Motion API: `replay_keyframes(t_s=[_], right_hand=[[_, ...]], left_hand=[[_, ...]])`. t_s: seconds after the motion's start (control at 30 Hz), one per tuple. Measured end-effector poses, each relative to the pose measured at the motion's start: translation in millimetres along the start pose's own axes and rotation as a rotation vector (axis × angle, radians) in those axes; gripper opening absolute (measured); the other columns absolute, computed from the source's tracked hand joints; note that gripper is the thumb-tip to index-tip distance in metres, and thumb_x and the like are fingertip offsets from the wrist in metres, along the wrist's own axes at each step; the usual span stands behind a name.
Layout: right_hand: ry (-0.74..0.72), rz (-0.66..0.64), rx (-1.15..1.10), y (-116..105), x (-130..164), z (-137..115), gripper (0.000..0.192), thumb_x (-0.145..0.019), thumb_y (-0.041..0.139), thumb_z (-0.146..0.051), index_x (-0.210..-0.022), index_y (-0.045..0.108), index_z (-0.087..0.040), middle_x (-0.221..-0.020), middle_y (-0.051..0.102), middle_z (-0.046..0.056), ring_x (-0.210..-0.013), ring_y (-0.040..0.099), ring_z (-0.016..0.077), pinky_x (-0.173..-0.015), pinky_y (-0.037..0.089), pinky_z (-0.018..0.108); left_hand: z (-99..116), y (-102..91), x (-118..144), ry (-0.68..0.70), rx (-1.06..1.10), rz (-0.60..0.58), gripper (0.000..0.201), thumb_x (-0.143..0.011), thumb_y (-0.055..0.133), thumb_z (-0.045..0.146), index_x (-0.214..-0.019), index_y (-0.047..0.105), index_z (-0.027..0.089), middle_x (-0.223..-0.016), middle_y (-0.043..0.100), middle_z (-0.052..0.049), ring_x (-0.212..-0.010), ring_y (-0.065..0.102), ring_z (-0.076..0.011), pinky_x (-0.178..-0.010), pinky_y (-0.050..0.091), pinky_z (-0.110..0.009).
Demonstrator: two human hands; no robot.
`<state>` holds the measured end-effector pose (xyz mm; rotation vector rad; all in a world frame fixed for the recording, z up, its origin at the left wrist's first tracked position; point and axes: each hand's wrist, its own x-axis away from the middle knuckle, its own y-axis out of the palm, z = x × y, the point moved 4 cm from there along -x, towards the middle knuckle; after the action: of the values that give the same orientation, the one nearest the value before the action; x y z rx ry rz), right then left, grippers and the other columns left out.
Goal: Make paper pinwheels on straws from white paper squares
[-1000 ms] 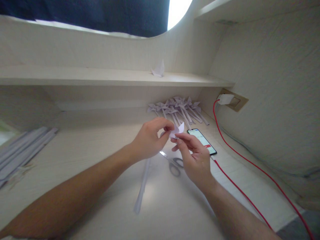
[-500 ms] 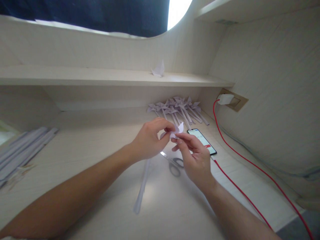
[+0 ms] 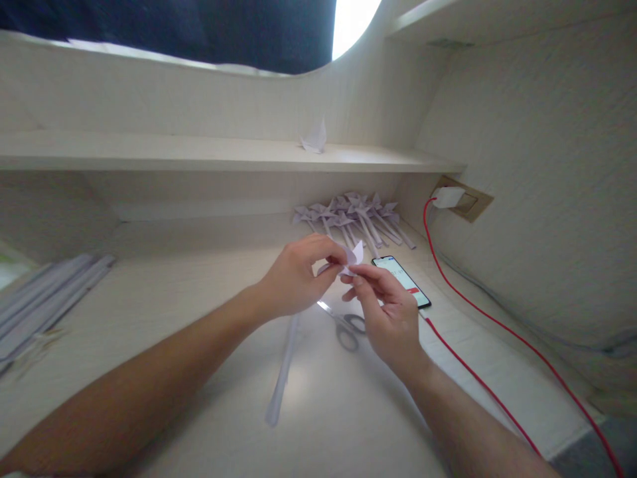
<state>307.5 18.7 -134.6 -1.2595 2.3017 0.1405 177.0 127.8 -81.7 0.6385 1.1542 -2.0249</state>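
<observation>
Both hands meet above the desk (image 3: 149,312) and pinch one small folded paper (image 3: 351,257) between them. The left hand (image 3: 294,277) is curled, thumb and fingertips closed on the paper's left side; the right hand (image 3: 389,312) grips its lower right edge with thumb and forefinger. Just under the hands lie scissors (image 3: 344,324), partly hidden by the right hand, and a rolled paper stick (image 3: 282,375) runs toward the person beneath the left wrist. Just beyond the right hand lies a phone (image 3: 402,281), its screen lit, with a red cable (image 3: 478,312) to its right. Farther beyond the hands is a pile of what look like paper pinwheels (image 3: 353,216). Far left of the left arm lie more sticks (image 3: 44,299).
</observation>
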Motion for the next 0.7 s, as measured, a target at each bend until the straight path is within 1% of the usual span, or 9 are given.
replay_keyframes(t_s=[0.1,0.37,0.53,0.7], right_hand=[[-0.001,0.001,0.002,-0.1,0.0,0.6,0.016,-0.101,0.062,-0.026,-0.114,0.073,-0.025,-0.099,0.079,0.004,-0.077,0.076,0.0186,-0.073,0.059,0.035],[0.002,-0.009,0.029,0.2,-0.5,-0.2,0.015,-0.102,0.061,-0.027,-0.110,0.073,-0.024,-0.097,0.079,0.004,-0.077,0.075,0.0188,-0.074,0.059,0.035],[-0.004,-0.003,0.048,-0.6,-0.9,0.5,0.014,-0.102,0.060,-0.027,-0.107,0.073,-0.024,-0.093,0.079,0.003,-0.075,0.075,0.0192,-0.072,0.058,0.036],[-0.001,0.005,0.046,-0.8,-0.7,1.5,0.014,-0.102,0.059,-0.027,-0.107,0.073,-0.024,-0.092,0.078,0.004,-0.075,0.075,0.0192,-0.073,0.058,0.036]], left_hand=[[1.0,-2.8,-1.3,0.028,-0.013,-0.028,0.021,-0.086,0.060,0.001,-0.091,0.070,0.018,-0.089,0.076,-0.003,-0.086,0.070,-0.0157,-0.082,0.055,-0.029],[0.0,-6.4,-2.4,0.073,-0.083,-0.103,0.019,-0.087,0.061,0.002,-0.091,0.069,0.019,-0.088,0.075,-0.002,-0.083,0.069,-0.0155,-0.080,0.054,-0.029],[3.8,-7.3,-3.2,0.141,-0.115,-0.160,0.017,-0.090,0.060,0.004,-0.091,0.070,0.018,-0.089,0.075,-0.004,-0.085,0.069,-0.0166,-0.080,0.054,-0.029],[3.5,-7.2,-3.1,0.141,-0.142,-0.175,0.017,-0.090,0.060,0.005,-0.091,0.069,0.019,-0.087,0.075,-0.004,-0.084,0.069,-0.0171,-0.079,0.054,-0.030]])
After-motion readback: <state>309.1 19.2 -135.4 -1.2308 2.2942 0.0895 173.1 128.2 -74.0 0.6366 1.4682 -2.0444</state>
